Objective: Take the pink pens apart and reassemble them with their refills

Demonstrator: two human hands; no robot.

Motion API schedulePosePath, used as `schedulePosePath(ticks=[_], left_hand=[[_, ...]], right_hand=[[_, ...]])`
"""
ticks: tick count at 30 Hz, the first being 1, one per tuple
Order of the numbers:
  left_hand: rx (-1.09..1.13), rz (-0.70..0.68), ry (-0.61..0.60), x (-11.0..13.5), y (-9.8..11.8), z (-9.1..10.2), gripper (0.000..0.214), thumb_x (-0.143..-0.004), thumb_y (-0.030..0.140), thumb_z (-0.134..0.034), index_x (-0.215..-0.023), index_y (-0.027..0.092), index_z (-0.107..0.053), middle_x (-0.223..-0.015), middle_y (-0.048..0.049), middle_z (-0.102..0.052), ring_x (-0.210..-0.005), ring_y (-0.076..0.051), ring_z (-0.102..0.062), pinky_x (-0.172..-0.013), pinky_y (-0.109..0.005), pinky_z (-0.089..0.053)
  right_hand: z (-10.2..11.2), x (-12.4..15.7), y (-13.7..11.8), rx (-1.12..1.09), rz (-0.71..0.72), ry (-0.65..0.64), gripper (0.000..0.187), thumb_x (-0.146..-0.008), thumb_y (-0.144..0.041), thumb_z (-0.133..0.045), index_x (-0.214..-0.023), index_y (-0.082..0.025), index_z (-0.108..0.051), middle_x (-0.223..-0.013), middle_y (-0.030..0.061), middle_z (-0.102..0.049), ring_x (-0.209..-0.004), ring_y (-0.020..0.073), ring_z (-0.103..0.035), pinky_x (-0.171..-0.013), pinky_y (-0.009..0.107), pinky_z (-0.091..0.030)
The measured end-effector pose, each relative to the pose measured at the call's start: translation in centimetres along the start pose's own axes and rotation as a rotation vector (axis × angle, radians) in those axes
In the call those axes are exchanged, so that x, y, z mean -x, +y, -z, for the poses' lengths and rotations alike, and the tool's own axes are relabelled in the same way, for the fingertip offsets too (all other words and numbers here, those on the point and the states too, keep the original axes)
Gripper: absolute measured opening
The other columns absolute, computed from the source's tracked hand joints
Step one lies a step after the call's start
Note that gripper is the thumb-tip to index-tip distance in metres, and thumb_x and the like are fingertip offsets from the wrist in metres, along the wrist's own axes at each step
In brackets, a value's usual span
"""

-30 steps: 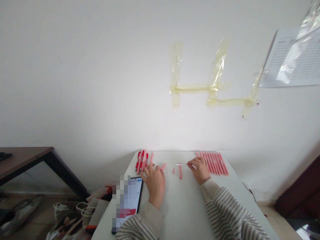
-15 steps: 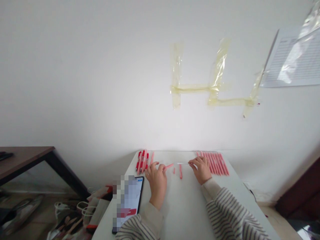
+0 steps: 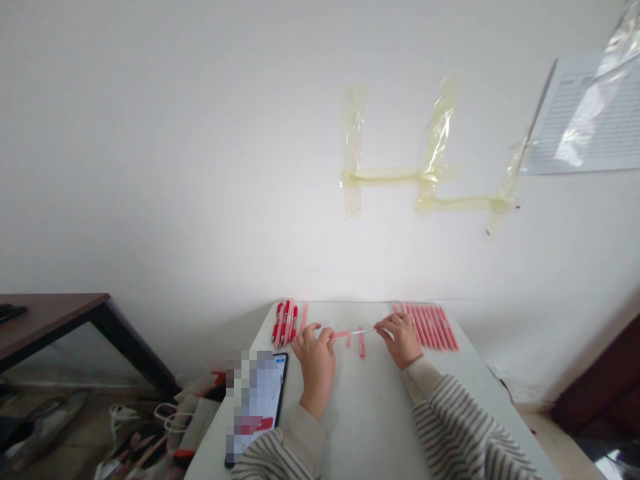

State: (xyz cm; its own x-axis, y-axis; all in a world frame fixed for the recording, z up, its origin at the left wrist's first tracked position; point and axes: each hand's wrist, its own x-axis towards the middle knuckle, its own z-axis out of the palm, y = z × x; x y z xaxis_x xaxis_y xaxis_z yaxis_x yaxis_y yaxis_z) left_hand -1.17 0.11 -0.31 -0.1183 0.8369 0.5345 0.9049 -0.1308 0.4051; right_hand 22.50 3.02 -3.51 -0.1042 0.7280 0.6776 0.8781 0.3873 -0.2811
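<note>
Between the fingertips of my left hand [image 3: 318, 360] is a pink pen barrel [image 3: 342, 335], pointing right. My right hand [image 3: 403, 341] pinches the far end of a thin, whitish pen refill [image 3: 364, 331]. The refill's left tip meets the barrel's right end; how far it reaches inside cannot be seen. Just below them on the table lie a short pink pen part [image 3: 349, 343] and a longer pink pen part [image 3: 362, 347]. Another pink pen part [image 3: 305, 315] lies behind my left hand. To the right, beside my right hand, several pink pen barrels [image 3: 433, 328] form a slanted row.
Several pink and red pens [image 3: 285, 325] lie together at the table's back left. A phone [image 3: 270, 393] rests along the left edge of the white table [image 3: 370, 427]. The wall [image 3: 200, 167] rises directly behind. A brown desk [image 3: 55, 320] stands at left, with cluttered items below.
The refill's left tip has come to the end of the barrel, where a small gap showed before. The barrel is more level, and my right hand has shifted slightly left.
</note>
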Motion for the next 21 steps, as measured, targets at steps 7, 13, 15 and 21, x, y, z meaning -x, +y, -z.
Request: schedulePosePath(ticks=[7,13,15,21], left_hand=[[0.053,-0.061,-0.026,0.1,0.4,-0.1,0.015,-0.087,0.026,-0.060,-0.092,0.029,-0.074,-0.116,-0.0056,-0.057,-0.114,-0.025,-0.047,-0.103,-0.046,-0.037],[0.105,-0.126,-0.018,0.3,0.7,-0.3,0.015,-0.088,0.031,-0.060,-0.092,0.029,-0.074,-0.115,-0.0058,-0.058,-0.113,-0.024,-0.050,-0.103,-0.044,-0.039],[0.111,-0.128,-0.008,0.3,0.7,-0.4,0.014,-0.088,0.030,-0.061,-0.092,0.029,-0.074,-0.114,-0.0056,-0.058,-0.113,-0.023,-0.051,-0.103,-0.044,-0.040],[0.110,-0.100,-0.005,0.1,0.4,-0.6,0.014,-0.088,0.028,-0.061,-0.092,0.028,-0.075,-0.114,-0.0060,-0.059,-0.113,-0.024,-0.052,-0.102,-0.045,-0.040]], right_hand=[[0.6,-0.1,-1.4,-0.014,0.017,0.013,0.013,-0.093,-0.033,-0.064,-0.095,-0.032,-0.076,-0.093,0.0039,-0.066,-0.099,0.0238,-0.053,-0.092,0.041,-0.039],[0.8,-0.2,-2.2,-0.043,0.065,0.002,0.014,-0.093,-0.031,-0.063,-0.096,-0.034,-0.076,-0.091,0.0035,-0.065,-0.099,0.0232,-0.053,-0.093,0.041,-0.040],[0.8,-0.2,-2.2,-0.055,0.062,-0.009,0.014,-0.094,-0.031,-0.062,-0.096,-0.034,-0.076,-0.091,0.0037,-0.065,-0.099,0.0234,-0.053,-0.093,0.041,-0.041],[0.7,-0.2,-1.6,-0.088,0.055,-0.064,0.022,-0.092,-0.035,-0.065,-0.113,-0.033,-0.072,-0.097,0.0045,-0.067,-0.101,0.0242,-0.054,-0.093,0.041,-0.042]])
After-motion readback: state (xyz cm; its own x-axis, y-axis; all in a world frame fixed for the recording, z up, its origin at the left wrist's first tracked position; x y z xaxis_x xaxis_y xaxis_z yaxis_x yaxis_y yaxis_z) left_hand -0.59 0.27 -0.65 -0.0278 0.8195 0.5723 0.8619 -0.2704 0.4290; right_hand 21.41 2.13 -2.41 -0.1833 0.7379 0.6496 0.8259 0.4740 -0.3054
